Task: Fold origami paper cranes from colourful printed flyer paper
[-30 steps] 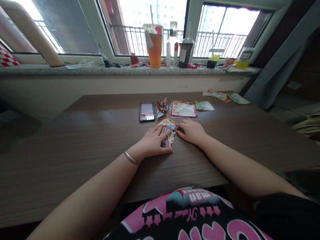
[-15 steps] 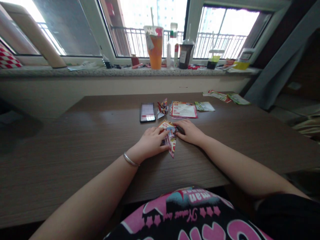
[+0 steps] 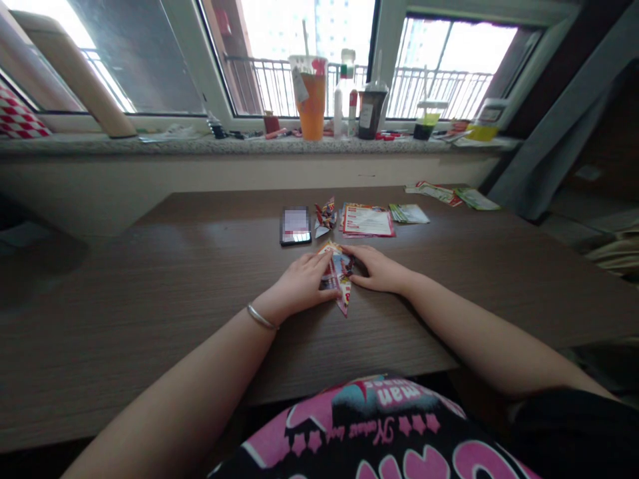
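Note:
A folded piece of printed, colourful paper (image 3: 343,283) lies on the table before me, its pointed end towards me. My left hand (image 3: 305,283) rests over its left side, fingers stretched out flat and the thumb spread apart near the lower part. At the right edge, my right hand (image 3: 379,269) touches the paper with the index finger near the top and the thumb lower down, a gap between them. Parts of the paper's left side are hidden under my left fingers. Just beyond it sits a folded paper shape (image 3: 325,216) with upright points.
A phone (image 3: 295,226) lies left of the folded shape, a stack of printed sheets (image 3: 368,221) to its right. Green-edged papers (image 3: 409,213) and more leaflets (image 3: 439,193) lie farther right. On the windowsill (image 3: 239,144) stand an orange drink cup (image 3: 312,100), a dark cup (image 3: 370,113) and bottles.
My right hand has shifted slightly, its fingers straighter and drawn more to the paper's edge. My left fingers have moved a little up along the paper, which stays nearly in place.

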`<state>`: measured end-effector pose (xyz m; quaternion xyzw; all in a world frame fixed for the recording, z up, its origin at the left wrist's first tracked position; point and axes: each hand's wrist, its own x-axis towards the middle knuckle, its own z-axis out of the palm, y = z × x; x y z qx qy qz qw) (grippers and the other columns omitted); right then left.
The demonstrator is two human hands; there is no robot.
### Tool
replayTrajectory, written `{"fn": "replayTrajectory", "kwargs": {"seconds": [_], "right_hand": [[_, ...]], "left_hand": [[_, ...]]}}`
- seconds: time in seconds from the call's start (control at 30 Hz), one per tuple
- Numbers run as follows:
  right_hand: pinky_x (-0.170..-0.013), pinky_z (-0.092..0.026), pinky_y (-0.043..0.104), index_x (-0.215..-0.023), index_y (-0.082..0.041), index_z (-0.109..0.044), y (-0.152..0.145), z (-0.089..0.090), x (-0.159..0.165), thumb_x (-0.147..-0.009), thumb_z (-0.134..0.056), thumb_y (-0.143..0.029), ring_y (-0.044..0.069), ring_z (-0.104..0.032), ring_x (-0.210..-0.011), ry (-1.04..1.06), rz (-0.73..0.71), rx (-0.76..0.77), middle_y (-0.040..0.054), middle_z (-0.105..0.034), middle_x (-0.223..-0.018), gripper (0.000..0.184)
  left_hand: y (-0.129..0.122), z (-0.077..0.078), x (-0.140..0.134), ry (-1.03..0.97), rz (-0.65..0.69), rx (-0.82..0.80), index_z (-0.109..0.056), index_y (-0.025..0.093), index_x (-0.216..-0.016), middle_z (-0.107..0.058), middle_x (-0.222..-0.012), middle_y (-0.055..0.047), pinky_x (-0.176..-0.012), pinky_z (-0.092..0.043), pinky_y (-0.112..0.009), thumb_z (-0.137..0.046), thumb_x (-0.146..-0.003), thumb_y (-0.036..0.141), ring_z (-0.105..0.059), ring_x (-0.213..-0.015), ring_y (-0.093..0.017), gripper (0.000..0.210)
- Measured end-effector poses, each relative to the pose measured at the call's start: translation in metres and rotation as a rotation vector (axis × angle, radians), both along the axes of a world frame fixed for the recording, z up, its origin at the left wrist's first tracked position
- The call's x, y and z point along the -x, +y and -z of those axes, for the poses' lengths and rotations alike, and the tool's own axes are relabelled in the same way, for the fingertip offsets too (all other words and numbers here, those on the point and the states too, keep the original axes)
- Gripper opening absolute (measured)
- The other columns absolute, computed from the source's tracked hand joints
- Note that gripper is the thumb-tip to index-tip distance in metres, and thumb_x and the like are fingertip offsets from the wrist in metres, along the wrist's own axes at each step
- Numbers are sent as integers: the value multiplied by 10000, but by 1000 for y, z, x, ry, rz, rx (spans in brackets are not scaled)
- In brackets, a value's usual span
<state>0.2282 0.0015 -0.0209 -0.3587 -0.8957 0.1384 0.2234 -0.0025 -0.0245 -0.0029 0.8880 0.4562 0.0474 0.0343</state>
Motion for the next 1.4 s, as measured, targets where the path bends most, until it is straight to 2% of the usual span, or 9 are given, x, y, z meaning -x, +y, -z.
{"fn": "replayTrajectory", "kwargs": {"seconds": [0.23,0.4,0.5,0.6,0.73,0.93,1.07,1.3,1.4], "right_hand": [[-1119,-352,455,-1460,-128,-362,2,-2,-5,-772,-700,-313,265,-465,-1314,126,35,72,181,-479,-1434,789],[-1048,-423,414,-1249,-156,-589,5,-11,-9,-978,-404,-335,200,-582,-1158,190,121,189,115,-642,-1239,375],[-921,-495,359,-1119,-150,-659,7,-14,-12,-1010,-299,-302,171,-653,-946,165,152,269,82,-716,-1007,406],[-896,-495,349,-1133,-140,-661,8,-15,-16,-933,-511,-317,190,-646,-949,90,138,227,90,-710,-1032,306],[-950,-465,383,-1238,-147,-626,9,-14,-22,-774,-722,-297,230,-610,-1032,-33,23,132,118,-668,-1132,497],[-1020,-437,412,-1230,-205,-661,11,-13,-29,-777,-731,-314,242,-569,-1101,-84,-54,120,112,-609,-1179,471],[-1114,-349,457,-1169,-259,-706,12,-9,-31,-796,-718,-325,277,-476,-1279,-130,-85,98,104,-502,-1391,379],[-1107,-360,486,-1236,-303,-669,4,-11,-30,-812,-691,-415,320,-461,-1316,-244,21,24,101,-464,-1464,439],[-1090,-380,486,-1292,-304,-626,2,-13,-30,-834,-662,-426,318,-476,-1302,-265,51,5,107,-471,-1459,475]], "left_hand": [[7,4,4,-60,12,68,-209,68,-1508,-349,-1524,-203,-1154,-263,-379,-565,-796,663,-353,-1394,-301,993],[6,1,3,-66,4,75,-218,90,-1508,-384,-1500,-189,-1133,-295,-403,-573,-792,650,-365,-1374,-317,975],[7,2,4,-79,-11,84,-216,132,-1513,-396,-1486,-177,-1111,-322,-422,-594,-773,648,-372,-1359,-330,978],[8,5,4,-136,-9,90,-186,164,-1523,-419,-1455,-176,-1097,-335,-440,-640,-744,632,-388,-1339,-342,1016],[10,6,5,-226,-8,104,-208,181,-1510,-437,-1421,-167,-1099,-335,-445,-720,-704,564,-408,-1316,-341,1028],[12,4,9,-331,48,102,-323,211,-1436,-440,-1422,-130,-1101,-340,-423,-738,-721,430,-423,-1301,-297,855],[16,1,10,-275,-1,66,-404,190,-1392,-515,-1349,-131,-1054,-363,-441,-749,-707,427,-454,-1240,-312,803],[22,-24,20,-197,97,79,-689,207,-1080,-702,-925,-43,-897,-415,-338,-671,-813,363,-588,-923,-212,309],[24,-30,26,-128,124,46,-748,238,-952,-718,-919,-34,-902,-398,-330,-649,-835,360,-597,-931,-202,196]]}}
